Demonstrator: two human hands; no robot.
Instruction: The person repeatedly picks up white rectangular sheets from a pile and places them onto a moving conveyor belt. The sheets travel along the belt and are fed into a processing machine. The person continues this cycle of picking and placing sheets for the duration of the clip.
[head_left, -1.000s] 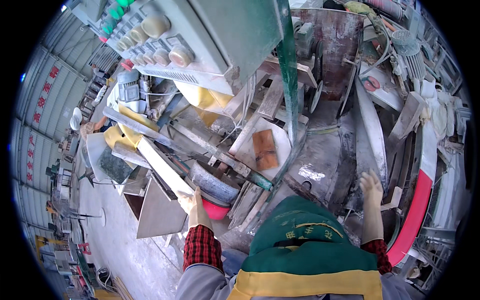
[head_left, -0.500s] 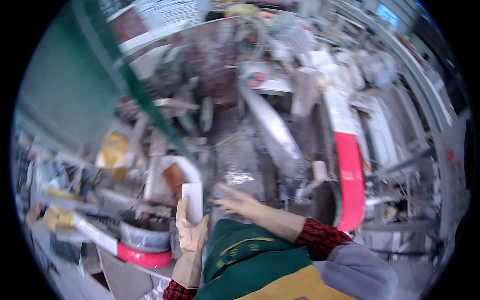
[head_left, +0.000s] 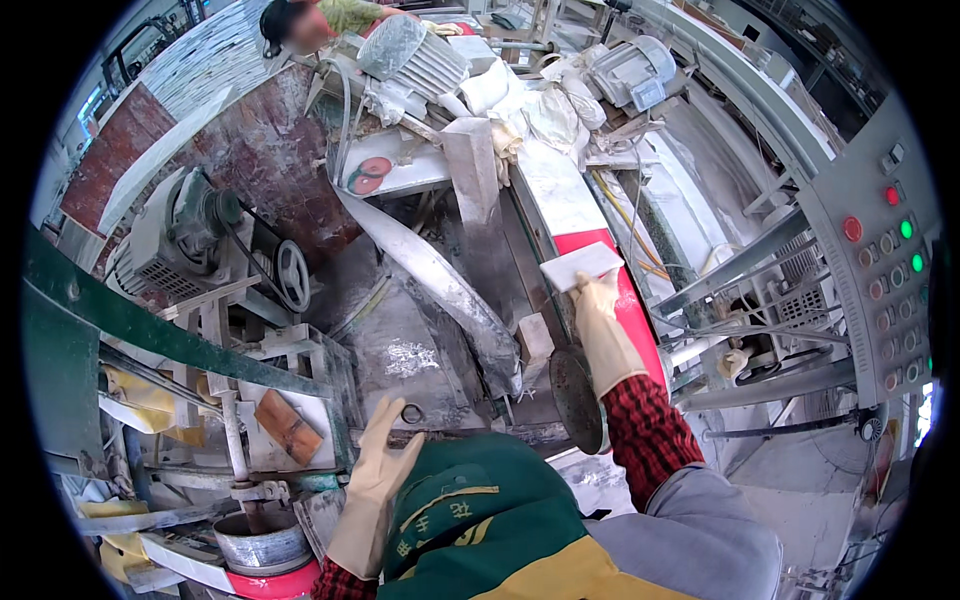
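Head view now faces the machine's right side, where half a second ago it looked further left. The white slab, then held low in front of the chest, is now out on the red-and-white belt. The right hand, in a cream glove, reaches forward with the arm stretched out, its grip closed on the slab's near edge. The left hand, gloved too, has moved from the slab and hangs open, fingers spread, grasping nothing, above the dusty machine bed. At lower left a metal bucket sits with a shaft in it; its contents cannot be made out. A white tray holds a brown block.
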